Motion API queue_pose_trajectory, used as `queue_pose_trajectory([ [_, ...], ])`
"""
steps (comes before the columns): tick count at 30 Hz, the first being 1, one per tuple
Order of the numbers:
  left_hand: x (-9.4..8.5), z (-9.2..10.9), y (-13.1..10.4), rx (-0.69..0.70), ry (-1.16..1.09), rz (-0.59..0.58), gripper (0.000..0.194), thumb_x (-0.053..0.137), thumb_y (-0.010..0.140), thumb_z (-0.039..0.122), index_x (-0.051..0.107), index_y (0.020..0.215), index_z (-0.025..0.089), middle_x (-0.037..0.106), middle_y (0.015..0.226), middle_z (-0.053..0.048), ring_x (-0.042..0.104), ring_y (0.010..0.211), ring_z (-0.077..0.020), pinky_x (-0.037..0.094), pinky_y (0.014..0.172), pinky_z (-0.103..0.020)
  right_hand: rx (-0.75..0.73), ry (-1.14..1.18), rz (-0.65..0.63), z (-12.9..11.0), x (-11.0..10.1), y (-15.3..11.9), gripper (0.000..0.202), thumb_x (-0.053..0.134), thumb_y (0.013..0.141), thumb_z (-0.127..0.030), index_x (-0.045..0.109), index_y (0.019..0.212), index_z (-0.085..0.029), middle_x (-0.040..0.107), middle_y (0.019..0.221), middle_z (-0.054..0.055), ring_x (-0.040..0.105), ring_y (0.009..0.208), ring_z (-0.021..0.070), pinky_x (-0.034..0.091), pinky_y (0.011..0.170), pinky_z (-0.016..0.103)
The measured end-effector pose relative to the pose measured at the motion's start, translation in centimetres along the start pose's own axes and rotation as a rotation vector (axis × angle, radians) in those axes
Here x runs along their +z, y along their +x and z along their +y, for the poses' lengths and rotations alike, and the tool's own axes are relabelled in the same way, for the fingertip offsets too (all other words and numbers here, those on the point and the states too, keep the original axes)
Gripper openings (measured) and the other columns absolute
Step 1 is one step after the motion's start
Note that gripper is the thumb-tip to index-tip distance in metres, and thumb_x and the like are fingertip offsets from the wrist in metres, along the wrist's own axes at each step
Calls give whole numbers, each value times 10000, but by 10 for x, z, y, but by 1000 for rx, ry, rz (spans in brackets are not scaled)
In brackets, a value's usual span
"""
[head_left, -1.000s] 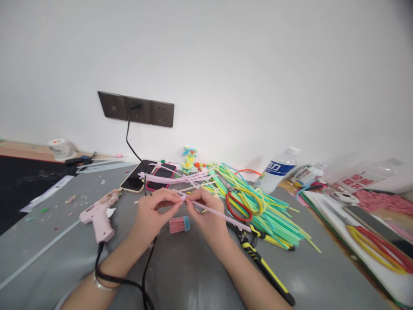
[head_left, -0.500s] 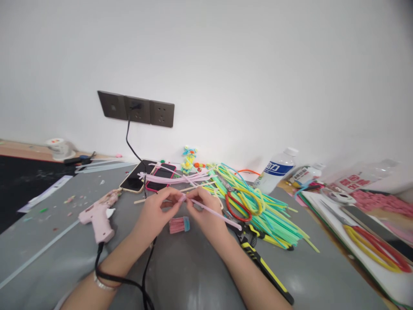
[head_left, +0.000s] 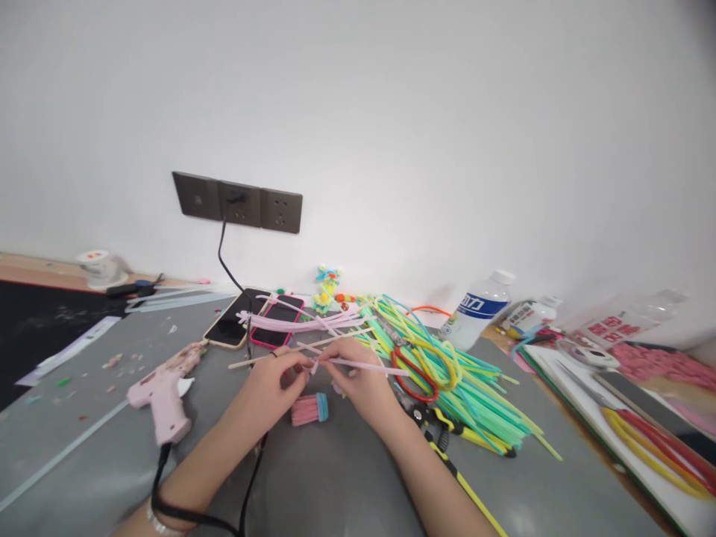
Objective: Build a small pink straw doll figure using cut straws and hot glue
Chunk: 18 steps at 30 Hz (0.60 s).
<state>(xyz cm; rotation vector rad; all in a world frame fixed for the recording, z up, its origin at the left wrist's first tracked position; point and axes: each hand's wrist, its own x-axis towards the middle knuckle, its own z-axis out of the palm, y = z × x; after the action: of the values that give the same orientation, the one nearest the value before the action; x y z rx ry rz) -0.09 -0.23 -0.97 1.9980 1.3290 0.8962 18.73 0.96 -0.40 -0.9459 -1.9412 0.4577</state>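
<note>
Forearms point(head_left: 209, 462) are being stretched in from the lower edge of the head view, converging above the grey counter point(head_left: 330, 485). The left hand point(head_left: 265, 395) is being held with thumb and forefinger brought together, their tips directed to the right; the right hand point(head_left: 358, 380) is being angled inward to meet it, its back turned upward. Both grips are being closed in a fine pinch on a pink fuzzy stem point(head_left: 374, 367), which is being held above the counter between the two sets of fingertips. Its long free end is being pointed to the right, across the right hand, toward the pile of green and yellow stems point(head_left: 486, 403). Nearer than the fingertips, a pink-and-blue bundle point(head_left: 309, 410) is being carried by the counter, and a pink glue gun point(head_left: 168, 395) is lying beyond the left forearm.

Compared with half a second ago, the pink stem is being held closer to level, where its free end was sloping down over the right wrist. The whole scene, wall sockets point(head_left: 238, 201) included, is being shown lower, and more of the yellow-handled pliers point(head_left: 475, 438) is being covered by the right forearm.
</note>
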Motion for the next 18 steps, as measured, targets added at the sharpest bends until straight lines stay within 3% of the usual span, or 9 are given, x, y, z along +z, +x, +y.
queue_pose_trajectory([
  [6, -6, 9, 2, -114, -372, -101, 314, 507, 869, 426, 618, 741, 162, 579, 702, -20, 508, 658, -165, 364, 601, -260, -77, 70, -30, -2, -4, 3, 102, 656, 871, -129, 699, 819, -205, 689, 801, 48, 629, 796, 199, 474, 728, 318],
  [12, -3, 11, 2, -167, -530, -165, 277, 611, 807, 423, 567, 723, 162, 470, 669, 26, 401, 622, -129, 307, 579, -239, -35, 190, -63, -5, -5, 1, 65, 693, 859, -168, 731, 824, -207, 674, 856, 58, 640, 841, 198, 489, 729, 310],
  [18, -6, 13, -1, -168, -624, -126, 312, 643, 818, 449, 545, 712, 172, 463, 686, 31, 404, 658, -133, 312, 607, -235, -23, 272, -24, -13, -4, 3, 92, 653, 870, -145, 660, 799, -202, 662, 787, 29, 623, 785, 174, 464, 724, 298],
])
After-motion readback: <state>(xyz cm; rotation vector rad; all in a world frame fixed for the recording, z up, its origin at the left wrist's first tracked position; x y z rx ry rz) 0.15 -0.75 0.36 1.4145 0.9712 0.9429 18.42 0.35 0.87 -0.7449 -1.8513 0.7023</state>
